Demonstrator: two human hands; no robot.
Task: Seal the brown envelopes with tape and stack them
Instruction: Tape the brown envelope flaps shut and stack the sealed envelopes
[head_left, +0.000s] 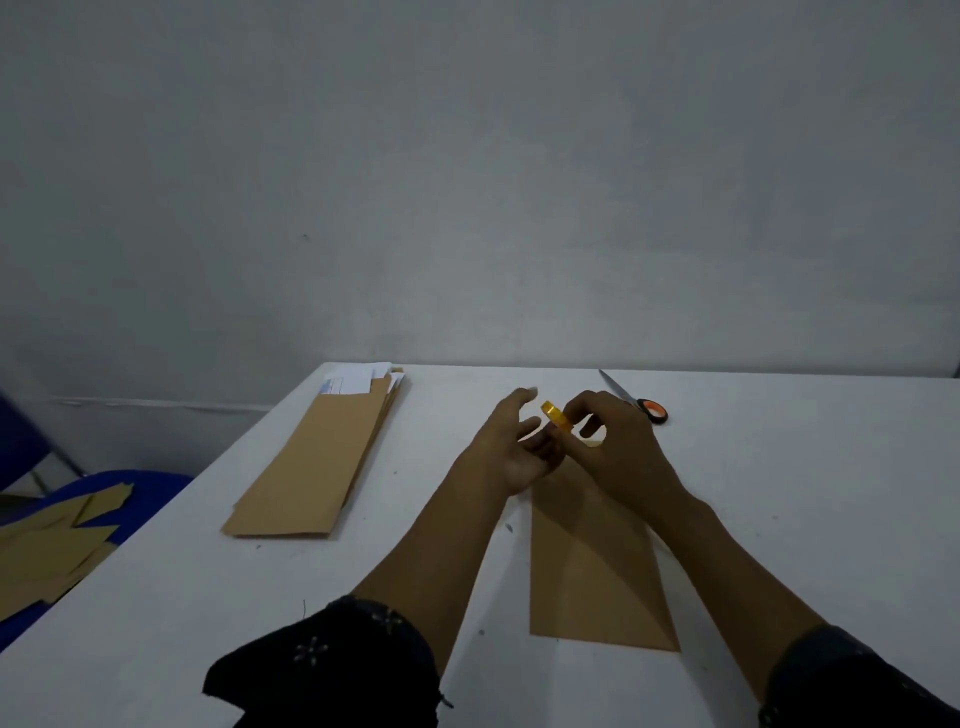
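- Though only paper, likely stiff enough along their length to lift flat: sealed brown envelopes (47, 545) heaped on a blue chair (150, 493) at nine o'clock, off the counter (779, 493) edge; probably best taken by a long edge, not a flap.
- At ten o'clock on the counter, a pile of unsealed envelopes (317, 462) with white papers (358, 382) poking from the open far ends; light and probably slippery against each other, so better pinched at the near closed end, one at a time.
- Left hand (511, 449) at centre, palm up, fingers loosely spread and relaxed, touching the tape roll (556, 415) from beneath; no clear grip.
- Small yellow tape roll held above the far end of the envelope; light, rigid ring, sticky free end, likely best held through the core or by the rim.
- Right hand (613, 447) pinching the roll, fingers curled round it.
- Single brown envelope (597, 566) flat at six o'clock, beneath both forearms; thin, easily creased, flap end hidden by the hands.
- Scissors (636, 400) with orange handles at one o'clock, just beyond the right hand, untouched.
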